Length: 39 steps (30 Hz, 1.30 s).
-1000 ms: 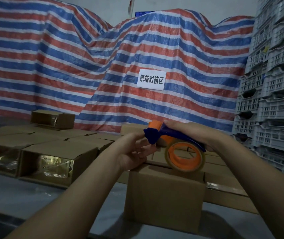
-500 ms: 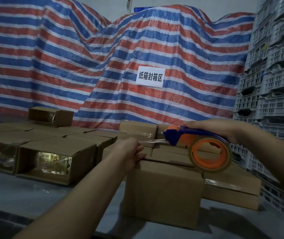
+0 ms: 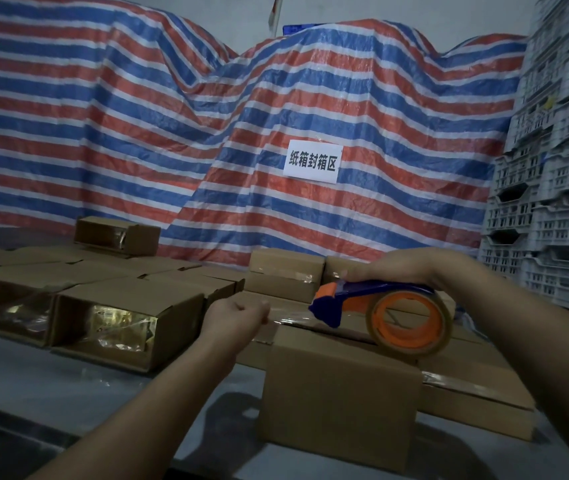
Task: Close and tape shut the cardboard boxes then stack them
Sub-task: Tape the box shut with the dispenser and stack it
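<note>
- Left hand [image 3: 238,315]: fingers curled, pinching the free end of the clear tape [image 3: 290,319], just beyond the left edge of the closed cardboard box [image 3: 340,393].
- Right hand [image 3: 400,268]: wrapped over the handle of the blue and orange tape dispenser [image 3: 380,311], roll hanging just above the box top.
- Short strip of tape stretched between both hands, over the left part of the box top; contact with the cardboard not possible to tell.
- Box standing near the front of the grey table [image 3: 51,382], flaps down, not yet sealed as far as visible.
- Advice for the step: keep the strip tight and straight, lay the free end a little down the left side wall, press it flat, then draw the dispenser along the middle seam to the far edge and cut there.
- Risk, as a judgement: slack tape likely to wrinkle or stick to itself; light box likely to slide without some downward pressure.
- Surface: open boxes [image 3: 103,320] lying on their sides at left, shiny wrapped contents showing; taped boxes [image 3: 286,271] behind and at right.
- Room: dim light; striped blue, red and white tarpaulin [image 3: 137,133] behind, with a white paper sign [image 3: 312,161]; pale plastic crates [image 3: 553,185] stacked at right.
</note>
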### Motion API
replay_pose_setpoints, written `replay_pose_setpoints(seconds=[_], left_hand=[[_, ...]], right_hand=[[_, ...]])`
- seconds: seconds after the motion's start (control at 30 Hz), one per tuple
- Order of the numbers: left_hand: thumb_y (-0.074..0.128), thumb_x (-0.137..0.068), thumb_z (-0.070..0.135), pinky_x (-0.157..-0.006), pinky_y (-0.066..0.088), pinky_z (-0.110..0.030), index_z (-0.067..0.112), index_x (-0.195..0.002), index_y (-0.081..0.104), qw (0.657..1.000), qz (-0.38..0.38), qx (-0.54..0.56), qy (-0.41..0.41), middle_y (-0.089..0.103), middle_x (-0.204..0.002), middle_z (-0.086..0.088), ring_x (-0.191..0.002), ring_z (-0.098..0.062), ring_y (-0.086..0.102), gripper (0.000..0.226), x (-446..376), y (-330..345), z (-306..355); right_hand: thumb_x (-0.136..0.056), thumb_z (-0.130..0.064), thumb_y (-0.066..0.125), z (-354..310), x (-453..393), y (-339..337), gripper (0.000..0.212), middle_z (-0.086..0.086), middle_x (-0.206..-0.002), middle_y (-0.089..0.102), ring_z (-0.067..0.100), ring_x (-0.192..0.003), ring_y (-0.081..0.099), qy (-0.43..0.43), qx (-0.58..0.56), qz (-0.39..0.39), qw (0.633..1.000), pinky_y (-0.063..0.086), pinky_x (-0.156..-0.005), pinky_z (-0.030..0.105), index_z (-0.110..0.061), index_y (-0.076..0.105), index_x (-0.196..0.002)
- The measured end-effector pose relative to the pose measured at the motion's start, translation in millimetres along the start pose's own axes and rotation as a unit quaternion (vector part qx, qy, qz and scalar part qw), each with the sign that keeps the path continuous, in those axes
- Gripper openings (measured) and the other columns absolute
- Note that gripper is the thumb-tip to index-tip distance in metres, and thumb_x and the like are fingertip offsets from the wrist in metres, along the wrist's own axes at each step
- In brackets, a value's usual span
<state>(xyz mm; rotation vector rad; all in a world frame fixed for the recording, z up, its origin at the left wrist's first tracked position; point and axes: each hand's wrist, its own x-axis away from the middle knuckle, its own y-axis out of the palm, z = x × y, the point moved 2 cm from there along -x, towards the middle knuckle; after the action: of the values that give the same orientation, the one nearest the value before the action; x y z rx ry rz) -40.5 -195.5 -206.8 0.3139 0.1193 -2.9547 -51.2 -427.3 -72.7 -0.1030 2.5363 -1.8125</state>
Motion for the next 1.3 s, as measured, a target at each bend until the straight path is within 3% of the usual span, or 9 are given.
replay_pose_setpoints(seconds=[0.23, 0.43, 0.53, 0.63, 0.8, 0.9, 0.97, 1.1, 1.3], left_hand=[[0.066, -0.091, 0.035, -0.064, 0.046, -0.029, 0.015, -0.079, 0.069, 0.999, 0.002, -0.034, -0.001, 0.069, -0.086, -0.007, -0.078, -0.019, 0.061, 0.023, -8, -3, -9], [0.062, -0.093, 0.038, -0.052, 0.04, -0.023, 0.016, -0.086, 0.061, 0.997, -0.032, -0.056, -0.045, 0.063, -0.086, -0.005, -0.065, -0.013, 0.051, 0.023, -5, 10, -28], [0.058, -0.095, 0.043, -0.058, 0.043, -0.024, 0.02, -0.087, 0.054, 0.994, -0.051, -0.074, -0.069, 0.063, -0.093, -0.007, -0.071, -0.015, 0.052, 0.025, -2, 17, -30], [0.051, -0.097, 0.049, -0.055, 0.041, -0.023, 0.02, -0.091, 0.054, 0.989, -0.069, -0.112, -0.071, 0.057, -0.084, -0.005, -0.067, -0.014, 0.048, 0.03, 0, 16, -29], [0.04, -0.098, 0.058, -0.06, 0.044, -0.025, 0.026, -0.088, 0.051, 0.966, -0.104, -0.236, -0.014, 0.059, -0.088, 0.001, -0.072, -0.01, 0.052, 0.035, -7, 11, -30], [0.037, -0.103, 0.044, -0.074, 0.053, -0.036, 0.018, -0.085, 0.061, 0.966, -0.048, -0.251, 0.047, 0.064, -0.082, -0.003, -0.077, -0.017, 0.061, 0.039, -17, 5, -16], [0.037, -0.102, 0.043, -0.064, 0.048, -0.03, 0.015, -0.08, 0.064, 0.976, -0.04, -0.206, 0.064, 0.062, -0.072, -0.002, -0.068, -0.016, 0.058, 0.044, -21, 7, -3], [0.051, -0.096, 0.049, -0.05, 0.034, -0.023, 0.021, -0.07, 0.062, 0.967, -0.112, -0.226, 0.038, 0.054, -0.056, 0.009, -0.053, -0.007, 0.046, 0.039, -14, 24, 9], [0.053, -0.095, 0.048, -0.05, 0.032, -0.022, 0.021, -0.079, 0.059, 0.966, -0.136, -0.222, 0.0, 0.05, -0.07, 0.002, -0.059, -0.011, 0.04, 0.032, -11, 24, 6]], right_hand=[[-0.089, -0.069, 0.056, -11, -9, 4, 0.053, -0.006, -0.067, 0.073, 0.006, -0.057, 0.068, 0.042, 0.034, -0.001, 0.999, 0.052, -0.061, 0.02, -0.019, 0.062, -0.106], [-0.093, -0.063, 0.056, -15, -9, 7, 0.044, -0.008, -0.06, 0.071, 0.004, -0.051, 0.067, 0.039, 0.038, -0.007, 0.998, 0.05, -0.047, 0.014, -0.02, 0.058, -0.103], [-0.093, -0.061, 0.057, -15, -9, 7, 0.041, -0.008, -0.061, 0.072, 0.005, -0.052, 0.067, 0.032, 0.035, -0.019, 0.999, 0.051, -0.051, 0.016, -0.021, 0.058, -0.104], [-0.093, -0.06, 0.058, -16, -10, 7, 0.042, -0.006, -0.064, 0.072, 0.006, -0.054, 0.067, 0.037, 0.028, -0.028, 0.999, 0.052, -0.053, 0.018, -0.02, 0.059, -0.105], [-0.093, -0.06, 0.059, -17, -12, 8, 0.04, -0.007, -0.061, 0.072, 0.005, -0.051, 0.067, 0.04, 0.027, -0.033, 0.998, 0.051, -0.05, 0.018, -0.021, 0.059, -0.104], [-0.093, -0.057, 0.06, -16, -13, 7, 0.039, -0.006, -0.064, 0.073, 0.006, -0.053, 0.068, 0.042, 0.014, -0.036, 0.998, 0.051, -0.048, 0.016, -0.02, 0.06, -0.105], [-0.093, -0.058, 0.06, -15, -13, 7, 0.04, -0.006, -0.065, 0.074, 0.005, -0.053, 0.068, 0.041, 0.02, -0.033, 0.998, 0.051, -0.048, 0.017, -0.02, 0.061, -0.104], [-0.096, -0.054, 0.059, -16, -13, 8, 0.038, -0.004, -0.064, 0.073, 0.005, -0.05, 0.066, 0.043, -0.001, -0.048, 0.998, 0.049, -0.046, 0.016, -0.017, 0.061, -0.104], [-0.097, -0.052, 0.058, -15, -14, 6, 0.04, -0.003, -0.064, 0.071, 0.006, -0.05, 0.064, 0.046, -0.009, -0.07, 0.996, 0.05, -0.048, 0.018, -0.014, 0.061, -0.105]])
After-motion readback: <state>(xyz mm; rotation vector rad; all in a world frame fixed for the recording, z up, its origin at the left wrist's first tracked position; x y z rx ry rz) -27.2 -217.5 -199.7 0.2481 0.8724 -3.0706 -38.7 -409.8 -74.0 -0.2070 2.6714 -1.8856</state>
